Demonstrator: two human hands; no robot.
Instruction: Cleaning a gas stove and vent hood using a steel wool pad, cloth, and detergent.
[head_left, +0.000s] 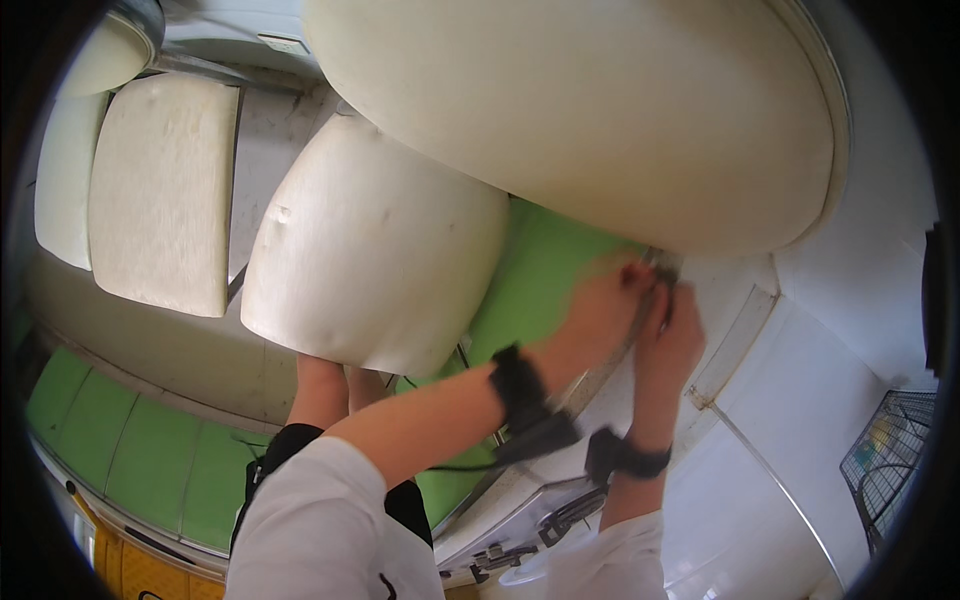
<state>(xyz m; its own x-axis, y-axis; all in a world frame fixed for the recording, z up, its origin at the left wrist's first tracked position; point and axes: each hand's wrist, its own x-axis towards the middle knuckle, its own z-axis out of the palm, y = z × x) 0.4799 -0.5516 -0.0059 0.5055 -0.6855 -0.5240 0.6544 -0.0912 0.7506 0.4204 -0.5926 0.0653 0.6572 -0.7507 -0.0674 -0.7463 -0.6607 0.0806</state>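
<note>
My left hand (611, 304) reaches in from the left and is blurred by motion. Its fingers are bent close to those of my right hand (675, 326), which comes up from below. A thin dark thing (667, 306) shows at the fingers of my right hand; what it is cannot be told. Both hands meet just below the edge of a large, cream, rounded surface (600, 112), over a pale ledge beside a green panel (536, 247). A black band with a box sits on each wrist, and a dark cable runs from the left one. The left fingertips are partly hidden by blur.
A cream padded-looking piece (375, 247) stands over my bare legs, with another (165, 195) farther left. Green panels (154, 454) line the lower left. A gas hob (517, 547) lies below my forearms. A black wire basket (892, 450) is at the right, beside white tiles (795, 450).
</note>
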